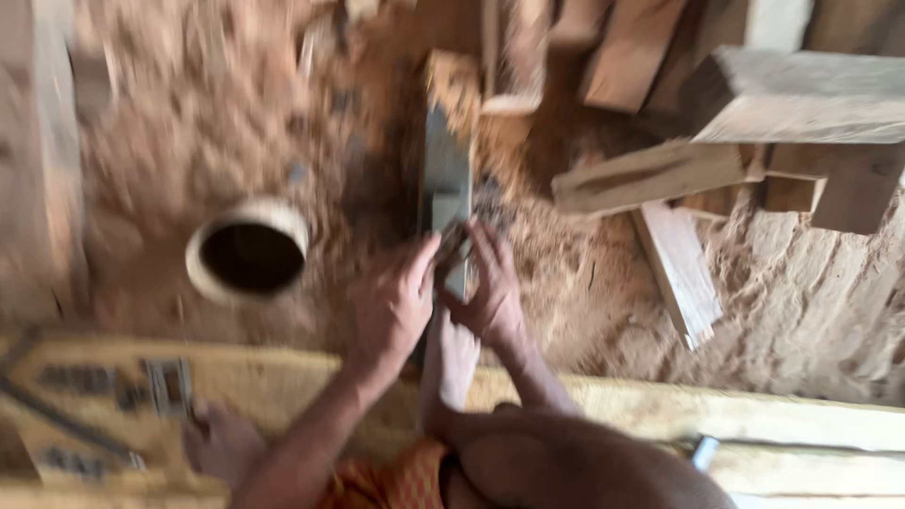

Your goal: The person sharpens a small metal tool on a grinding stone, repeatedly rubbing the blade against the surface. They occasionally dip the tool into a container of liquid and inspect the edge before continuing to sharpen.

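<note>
Left hand [394, 303]: curled against the grey plank [445, 179]; grip blurred, cannot be told.
Right hand [488, 287]: fingers spread on the plank.
Plank's near end: hidden by hands.

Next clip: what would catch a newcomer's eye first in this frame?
At centre, the left hand and right hand close from both sides around a long grey plank that runs away from the camera, though motion blur hides the exact grip. To the left, a round pale-rimmed hole stands out in the sawdust-covered ground. Cut wooden offcuts lie heaped at upper right.
</note>
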Demonstrator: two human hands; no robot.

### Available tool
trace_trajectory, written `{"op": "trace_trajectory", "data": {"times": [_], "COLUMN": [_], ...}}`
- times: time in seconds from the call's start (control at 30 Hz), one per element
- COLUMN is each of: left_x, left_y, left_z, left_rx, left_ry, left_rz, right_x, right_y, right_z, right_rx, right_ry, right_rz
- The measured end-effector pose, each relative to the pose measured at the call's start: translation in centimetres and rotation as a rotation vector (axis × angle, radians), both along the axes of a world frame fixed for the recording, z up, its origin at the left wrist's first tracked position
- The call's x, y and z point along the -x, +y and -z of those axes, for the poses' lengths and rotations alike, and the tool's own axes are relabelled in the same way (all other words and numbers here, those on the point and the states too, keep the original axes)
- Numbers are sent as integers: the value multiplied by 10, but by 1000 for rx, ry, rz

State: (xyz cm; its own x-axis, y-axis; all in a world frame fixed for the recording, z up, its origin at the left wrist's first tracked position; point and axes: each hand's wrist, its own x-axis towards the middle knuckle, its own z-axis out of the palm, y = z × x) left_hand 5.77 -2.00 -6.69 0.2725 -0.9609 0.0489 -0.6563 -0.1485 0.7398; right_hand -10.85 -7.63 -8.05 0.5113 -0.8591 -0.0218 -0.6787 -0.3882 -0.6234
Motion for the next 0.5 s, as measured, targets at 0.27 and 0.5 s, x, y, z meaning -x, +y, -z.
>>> {"op": "trace_trajectory", "data": {"times": [0.27,0.5], "left_x": [29,46], "left_y": [23,13], "left_z": [23,39], "left_rx": [87,-259], "left_ry": [85,50], "left_rz": [321,457], "right_x": [21,21], "right_y": [-14,-26], "right_z": [29,30], "right_rx": [53,146], "right_ry": [79,146], "right_rz": [-137,-236]}}
